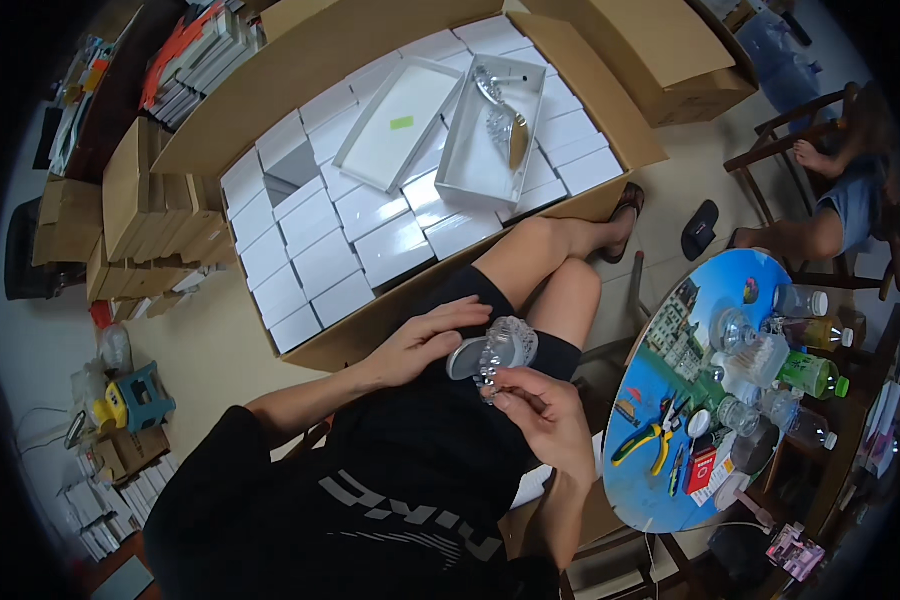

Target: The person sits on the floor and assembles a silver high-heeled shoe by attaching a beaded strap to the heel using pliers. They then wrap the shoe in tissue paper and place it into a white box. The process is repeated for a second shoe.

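Over my lap is a clear and silver high-heeled sandal point(510, 346) with a sparkly, jewelled strap. My right hand point(548, 415) pinches the jewelled strap between thumb and fingers. Beside the pale sole lies my left hand point(432, 342), fingers stretched out and holding nothing; whether its thumb touches the sole I cannot tell. A matching sandal point(497, 112) with a tan sole rests in an open white shoebox point(455, 188). Left of that box, its white lid point(372, 150) with a green sticker lies tilted on the stacked boxes.
A big cardboard carton point(642, 150) packed with white boxes stands in front of my knees. On the right, a round table point(630, 495) carries pliers point(642, 440), several bottles and a red pack point(701, 470). Another person's legs point(820, 232) show beyond it. Cardboard boxes point(130, 200) are piled at left.
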`<action>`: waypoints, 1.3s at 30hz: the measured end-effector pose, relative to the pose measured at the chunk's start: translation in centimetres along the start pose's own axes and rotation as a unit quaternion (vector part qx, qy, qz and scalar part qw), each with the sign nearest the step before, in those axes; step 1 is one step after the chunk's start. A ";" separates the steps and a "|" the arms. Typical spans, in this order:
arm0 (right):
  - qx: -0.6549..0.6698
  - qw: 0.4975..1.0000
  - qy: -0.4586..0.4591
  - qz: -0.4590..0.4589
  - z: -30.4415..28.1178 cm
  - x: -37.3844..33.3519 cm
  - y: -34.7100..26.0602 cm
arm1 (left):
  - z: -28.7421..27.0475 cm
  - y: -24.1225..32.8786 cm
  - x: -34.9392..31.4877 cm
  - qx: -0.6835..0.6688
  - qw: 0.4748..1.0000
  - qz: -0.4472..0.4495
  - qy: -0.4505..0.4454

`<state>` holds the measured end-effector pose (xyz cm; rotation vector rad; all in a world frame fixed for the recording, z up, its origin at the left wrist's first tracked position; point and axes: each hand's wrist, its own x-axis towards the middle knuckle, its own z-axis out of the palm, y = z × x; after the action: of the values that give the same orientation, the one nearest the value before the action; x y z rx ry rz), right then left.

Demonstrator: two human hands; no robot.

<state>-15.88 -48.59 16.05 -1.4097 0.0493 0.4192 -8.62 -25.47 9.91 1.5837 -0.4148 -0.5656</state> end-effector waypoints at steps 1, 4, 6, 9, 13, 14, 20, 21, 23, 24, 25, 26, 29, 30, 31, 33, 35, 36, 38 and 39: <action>0.015 1.000 -0.004 0.020 0.3 -0.1 0.3 | -0.1 0.1 0.0 0.047 0.997 0.051 -0.034; 0.054 0.997 -0.005 0.057 0.4 -0.4 1.6 | -0.9 0.2 -0.2 0.123 0.979 0.025 -0.159; 0.076 0.994 0.001 0.072 0.3 -0.7 2.1 | 0.2 1.0 -0.1 0.112 0.985 0.068 -0.115; 0.094 0.991 0.010 0.092 0.4 -0.7 2.3 | 0.5 0.6 -0.7 -0.046 0.990 -0.017 -0.132; 0.072 0.991 0.026 0.108 0.7 -0.1 3.5 | 1.4 0.5 -1.5 -0.209 0.960 -0.159 -0.092; 0.063 0.991 0.029 0.111 0.7 -0.1 3.8 | 1.3 0.3 -1.4 -0.192 0.961 -0.184 -0.076; 0.049 0.986 0.080 0.137 -2.4 -1.5 4.6 | 0.6 0.0 -0.9 -0.169 0.945 -0.275 0.047; 0.046 0.983 0.097 0.147 -2.7 -1.9 4.4 | 0.5 0.0 -0.9 -0.175 0.939 -0.289 0.067; 0.046 0.980 0.120 0.154 -3.3 -2.9 4.5 | 0.3 0.0 -0.9 -0.184 0.934 -0.298 0.077; 0.046 0.978 0.131 0.158 -3.6 -3.4 4.5 | 0.3 0.0 -0.9 -0.189 0.931 -0.302 0.082; 0.042 0.974 0.146 0.165 -3.9 -3.9 4.8 | 0.3 -0.1 -0.8 -0.196 0.928 -0.304 0.090; 0.045 0.971 0.156 0.174 -4.2 -4.4 5.0 | 0.4 -0.3 -0.7 -0.201 0.925 -0.307 0.100; 0.036 0.962 0.189 0.195 -4.8 -5.9 6.1 | 0.9 0.0 -0.4 -0.203 0.921 -0.315 0.111; 0.020 0.959 0.203 0.198 -5.0 -6.5 6.9 | 1.1 0.1 -0.3 -0.201 0.920 -0.317 0.111; 0.005 0.955 0.216 0.201 -5.1 -6.7 7.6 | 1.1 0.2 -0.4 -0.191 0.927 -0.308 0.100; -0.225 0.939 0.250 0.068 -4.5 -6.1 8.6 | 1.2 0.2 -0.4 -0.168 0.940 -0.289 0.076; -0.317 0.910 0.266 -0.009 -2.0 -4.2 7.3 | 1.8 0.1 -0.3 -0.146 0.943 -0.299 0.031; -0.318 0.916 0.244 -0.037 -0.6 -2.8 5.9 | 2.1 0.2 -0.3 -0.138 0.943 -0.303 0.010; -0.245 0.946 0.194 -0.083 1.8 -0.6 5.5 | 2.3 0.3 -0.2 -0.122 0.943 -0.307 -0.031; -0.202 0.971 0.124 -0.016 1.9 -0.2 5.8 | 2.2 0.5 -0.2 -0.113 0.944 -0.307 -0.049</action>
<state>-18.23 -46.24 10.99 -1.8578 0.1518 0.2295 -10.01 -27.15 10.33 1.4522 0.0889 -1.1296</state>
